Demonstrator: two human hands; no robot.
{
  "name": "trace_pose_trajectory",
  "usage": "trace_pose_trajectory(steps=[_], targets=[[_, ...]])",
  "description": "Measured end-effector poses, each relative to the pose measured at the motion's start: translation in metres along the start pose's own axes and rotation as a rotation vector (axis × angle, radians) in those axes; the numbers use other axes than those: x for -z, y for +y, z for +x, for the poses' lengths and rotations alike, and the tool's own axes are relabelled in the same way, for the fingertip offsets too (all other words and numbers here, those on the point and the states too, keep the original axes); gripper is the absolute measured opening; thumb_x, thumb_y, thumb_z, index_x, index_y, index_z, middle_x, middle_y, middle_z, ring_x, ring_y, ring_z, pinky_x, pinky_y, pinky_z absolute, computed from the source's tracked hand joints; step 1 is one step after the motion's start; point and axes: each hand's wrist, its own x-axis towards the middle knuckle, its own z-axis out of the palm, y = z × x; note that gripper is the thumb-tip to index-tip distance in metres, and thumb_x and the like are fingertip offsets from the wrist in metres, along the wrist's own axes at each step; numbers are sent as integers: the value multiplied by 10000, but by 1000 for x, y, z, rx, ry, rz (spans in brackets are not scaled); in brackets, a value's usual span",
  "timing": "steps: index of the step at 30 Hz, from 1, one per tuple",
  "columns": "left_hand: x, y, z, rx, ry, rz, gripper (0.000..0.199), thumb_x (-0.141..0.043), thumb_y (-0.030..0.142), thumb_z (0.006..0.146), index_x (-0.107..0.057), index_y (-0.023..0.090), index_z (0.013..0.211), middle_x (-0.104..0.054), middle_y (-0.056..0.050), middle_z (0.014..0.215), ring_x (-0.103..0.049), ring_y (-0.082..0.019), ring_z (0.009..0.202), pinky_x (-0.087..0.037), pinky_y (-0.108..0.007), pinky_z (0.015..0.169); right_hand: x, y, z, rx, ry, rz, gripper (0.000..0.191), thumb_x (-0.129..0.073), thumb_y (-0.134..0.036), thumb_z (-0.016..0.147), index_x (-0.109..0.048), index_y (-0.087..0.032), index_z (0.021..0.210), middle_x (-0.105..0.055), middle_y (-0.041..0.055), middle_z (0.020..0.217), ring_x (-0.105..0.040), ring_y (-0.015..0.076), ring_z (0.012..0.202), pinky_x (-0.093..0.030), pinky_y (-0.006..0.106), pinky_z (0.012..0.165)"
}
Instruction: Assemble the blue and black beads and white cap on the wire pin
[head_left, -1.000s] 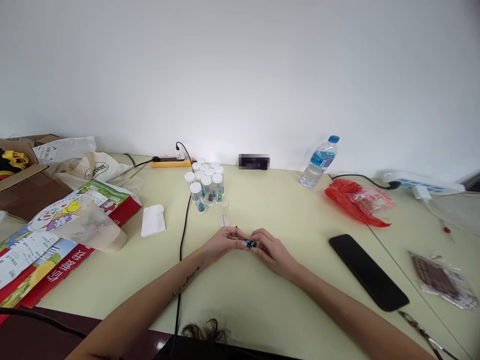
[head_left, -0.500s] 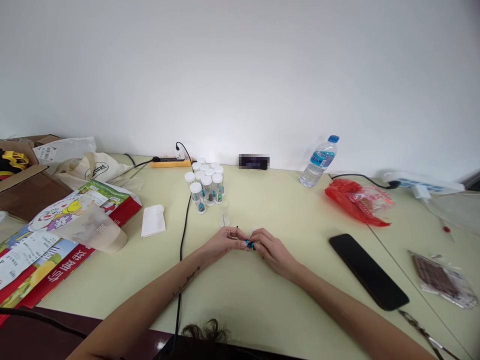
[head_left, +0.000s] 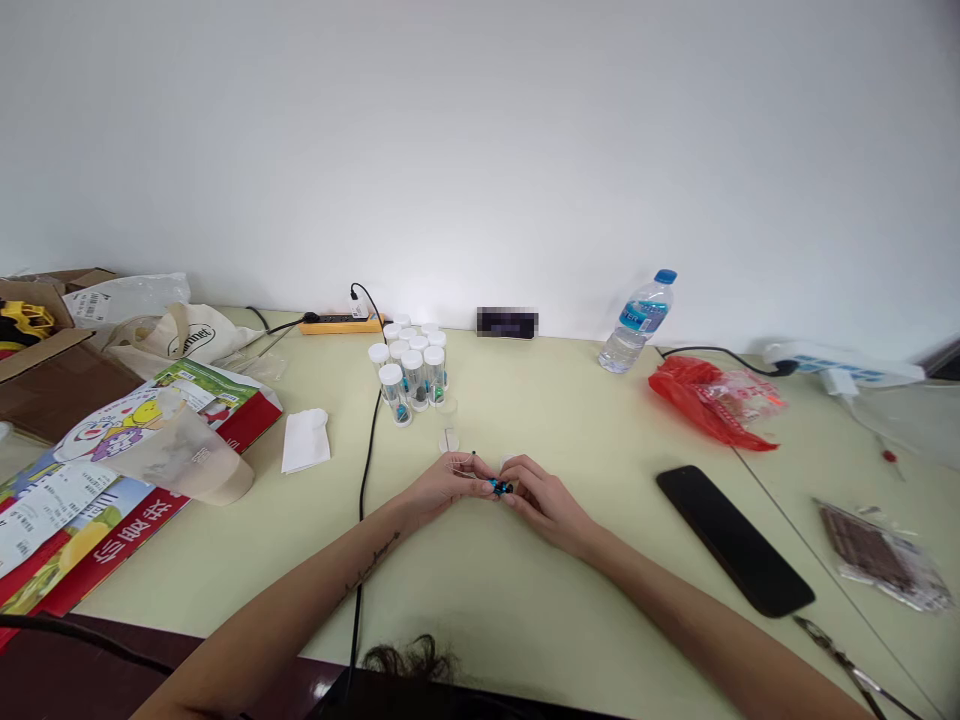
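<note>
Over the middle of the table my left hand (head_left: 452, 482) pinches a small blue-and-black piece (head_left: 501, 487) between thumb and fingers. What exactly it is is too small to tell. Fine strands with a dark tip (head_left: 473, 455) stick up by my left fingers. My right hand (head_left: 546, 503) meets it from the other side, fingertips closed at the piece's right end. Just beyond my left hand is a clear open tube (head_left: 448, 412). A white round cap (head_left: 507, 462) is partly hidden behind my right fingers. Several white-capped clear tubes (head_left: 413, 372) holding small coloured bits stand grouped farther back.
Left are a plastic cup (head_left: 196, 452), a printed bag (head_left: 139, 510), a white tissue (head_left: 306, 440) and a black cable (head_left: 363, 500). Right are a water bottle (head_left: 636, 322), a red plastic bag (head_left: 709, 400) and a black phone (head_left: 733, 538). A power strip (head_left: 341, 325) lies by the wall.
The right fingers have shifted slightly at the blue-and-black piece, so more of it shows between the hands. The left hand stays nearly in place.
</note>
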Motion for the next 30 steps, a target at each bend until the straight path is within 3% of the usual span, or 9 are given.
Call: trace_pose_trajectory(steps=[17, 30], targets=[[-1, 1, 0, 6, -13, -3, 244, -768, 219, 639, -682, 123, 847, -672, -60, 860, -626, -194, 853, -424, -365, 889, 0, 1, 1, 14, 16, -19, 204, -297, -266, 979, -494, -228, 1014, -519, 60, 1033, -552, 149, 833, -455, 291, 752], [2, -1, 0, -6, -9, 6, 219, -749, 224, 666, -674, 130, 848, -680, -54, 798, -626, -175, 811, -429, -303, 806, -2, 3, -1, 8, -14, -15, 170, -425, -314, 937, -494, -233, 1069, -502, 60, 1096, -529, 102, 629, -456, 264, 605]])
